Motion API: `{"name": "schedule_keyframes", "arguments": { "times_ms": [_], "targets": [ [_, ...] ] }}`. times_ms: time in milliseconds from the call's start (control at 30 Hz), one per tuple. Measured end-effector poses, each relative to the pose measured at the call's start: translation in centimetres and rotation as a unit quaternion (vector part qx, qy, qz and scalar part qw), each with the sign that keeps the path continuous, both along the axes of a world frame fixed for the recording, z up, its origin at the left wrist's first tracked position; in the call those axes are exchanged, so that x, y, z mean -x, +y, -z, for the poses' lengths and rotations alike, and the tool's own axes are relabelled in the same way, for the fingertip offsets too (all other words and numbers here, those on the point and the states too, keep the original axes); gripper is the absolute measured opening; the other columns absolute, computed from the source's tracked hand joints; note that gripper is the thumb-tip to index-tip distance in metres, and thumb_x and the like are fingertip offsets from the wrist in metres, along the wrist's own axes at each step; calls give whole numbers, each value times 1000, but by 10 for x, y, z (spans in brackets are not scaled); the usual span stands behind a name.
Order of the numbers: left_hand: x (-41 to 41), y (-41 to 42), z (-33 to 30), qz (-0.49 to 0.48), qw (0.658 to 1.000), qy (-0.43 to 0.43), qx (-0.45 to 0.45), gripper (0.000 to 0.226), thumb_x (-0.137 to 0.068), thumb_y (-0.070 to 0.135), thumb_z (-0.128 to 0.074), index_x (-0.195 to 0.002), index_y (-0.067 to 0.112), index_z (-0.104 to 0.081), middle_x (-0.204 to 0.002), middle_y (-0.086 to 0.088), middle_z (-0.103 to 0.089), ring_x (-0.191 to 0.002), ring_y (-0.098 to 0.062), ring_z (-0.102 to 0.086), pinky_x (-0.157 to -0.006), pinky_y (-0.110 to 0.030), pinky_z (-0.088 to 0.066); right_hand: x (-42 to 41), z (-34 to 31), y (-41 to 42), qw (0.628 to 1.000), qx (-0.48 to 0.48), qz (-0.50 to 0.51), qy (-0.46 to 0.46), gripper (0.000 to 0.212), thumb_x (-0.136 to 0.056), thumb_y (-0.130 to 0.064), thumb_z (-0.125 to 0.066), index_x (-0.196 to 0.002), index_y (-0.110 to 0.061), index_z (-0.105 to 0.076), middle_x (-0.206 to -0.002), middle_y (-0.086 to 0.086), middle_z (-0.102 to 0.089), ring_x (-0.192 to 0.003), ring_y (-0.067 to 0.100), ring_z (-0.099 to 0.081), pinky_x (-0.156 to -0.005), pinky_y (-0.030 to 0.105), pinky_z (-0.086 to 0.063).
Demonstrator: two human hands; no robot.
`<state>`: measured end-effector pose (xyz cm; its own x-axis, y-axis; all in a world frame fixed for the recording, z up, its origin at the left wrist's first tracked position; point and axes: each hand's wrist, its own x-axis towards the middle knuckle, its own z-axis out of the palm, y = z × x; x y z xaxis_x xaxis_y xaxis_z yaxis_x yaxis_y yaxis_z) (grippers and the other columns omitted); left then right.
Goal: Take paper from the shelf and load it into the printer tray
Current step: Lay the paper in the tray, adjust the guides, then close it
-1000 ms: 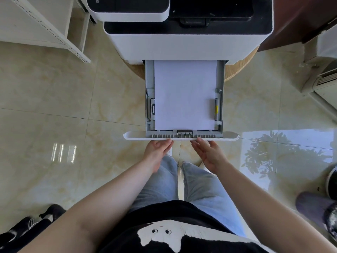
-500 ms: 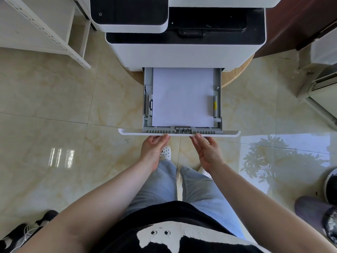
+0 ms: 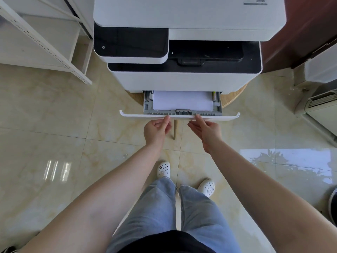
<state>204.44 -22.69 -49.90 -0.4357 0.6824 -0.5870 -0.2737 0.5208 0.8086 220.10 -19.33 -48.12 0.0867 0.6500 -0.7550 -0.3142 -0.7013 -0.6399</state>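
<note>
A white and black printer (image 3: 182, 77) stands on a round wooden stand. Its grey paper tray (image 3: 179, 115) sticks out only a short way from the bottom, and a strip of the white paper stack (image 3: 182, 100) lying in it shows. My left hand (image 3: 156, 131) touches the tray's white front lip left of centre with its fingertips. My right hand (image 3: 206, 130) touches the lip right of centre, fingers extended. Neither hand holds anything.
A white metal shelf (image 3: 42, 41) stands at the upper left. A white appliance (image 3: 321, 99) sits on the floor at the right, beside a dark wooden panel (image 3: 306, 30). The floor is glossy beige tile. My legs and white clogs are below the tray.
The tray has slid most of the way into the printer, with both hands pushing on its front lip. Much less paper shows. The camera view has risen and pulled back.
</note>
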Motion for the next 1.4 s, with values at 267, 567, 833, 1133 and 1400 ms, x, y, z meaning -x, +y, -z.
{"name": "schedule_keyframes", "arguments": {
  "times_ms": [267,567,833,1133,1400],
  "targets": [
    [14,49,2,76,979,189,8,46,-62,58,-75,-80,16,-66,-77,2,-75,-69,-15,-73,-74,-38,-60,8,-3,50,988,-64,-82,-116,36,-78,-23,-76,-102,3,-67,-91,15,-73,-78,21,-73,-72,26,-60],
    [15,53,5,67,972,225,27,45,-68,58,-72,-79,14,-68,-69,6,-74,-62,-9,-72,-72,-41,-60,6,9,50,973,-104,-94,-185,29,-78,-23,-76,-93,0,-69,-83,14,-75,-71,25,-73,-66,29,-61],
    [16,72,3,73,961,266,35,48,-68,66,-67,-76,19,-66,-66,9,-73,-61,-4,-70,-69,-34,-58,12,13,66,962,-130,-97,-221,29,-77,-30,-76,-85,-3,-69,-75,7,-75,-67,21,-74,-68,34,-61],
    [18,85,7,74,955,286,30,60,-60,80,-59,-72,22,-67,-69,9,-73,-67,-11,-71,-66,-38,-58,11,20,77,960,-137,-102,-221,43,-70,-40,-80,-85,-1,-68,-75,9,-75,-69,23,-74,-73,44,-61],
    [17,83,1,86,952,290,38,56,-63,78,-58,-74,23,-65,-71,10,-73,-68,-10,-71,-67,-37,-58,13,15,77,963,-120,-102,-218,42,-71,-43,-78,-87,-6,-67,-76,7,-75,-70,20,-74,-77,43,-60]
  ]
}}
